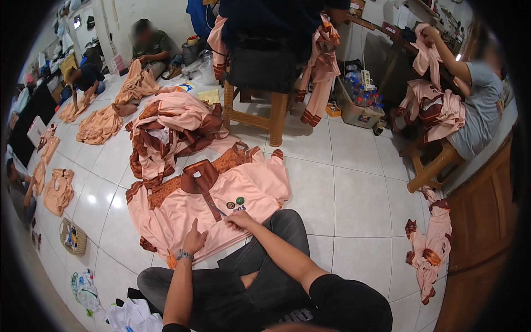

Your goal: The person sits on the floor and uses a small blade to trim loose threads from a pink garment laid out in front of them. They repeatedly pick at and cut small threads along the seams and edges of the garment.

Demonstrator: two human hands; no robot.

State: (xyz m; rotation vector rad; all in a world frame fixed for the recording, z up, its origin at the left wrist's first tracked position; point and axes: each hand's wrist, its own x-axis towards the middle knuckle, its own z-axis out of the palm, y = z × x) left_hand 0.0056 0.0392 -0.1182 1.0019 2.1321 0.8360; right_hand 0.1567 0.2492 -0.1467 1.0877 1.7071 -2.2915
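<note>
A pink polo shirt (244,186) with a brown collar and placket lies spread on the floor before my crossed legs. Its chest bears two round emblems and some lettering. My right hand (239,220) is shut on a slim pointed tool (218,209), possibly thread snips, whose tip lies over the placket. The tool's handle is hidden in my fingers. Over the lower left of the shirt front, my left hand (196,240) holds nothing, its index finger stretched toward the collar and its thumb apart. Whether it touches the cloth I cannot tell.
Beyond the shirt rises a heap of similar garments (174,116). A brown plastic stool (276,118) bears a seated person. Left stands a small basket (79,245); folded peach garments (59,191) lie behind it. Another shirt (433,245) lies by the wooden door (477,207). Several people handle garments nearby.
</note>
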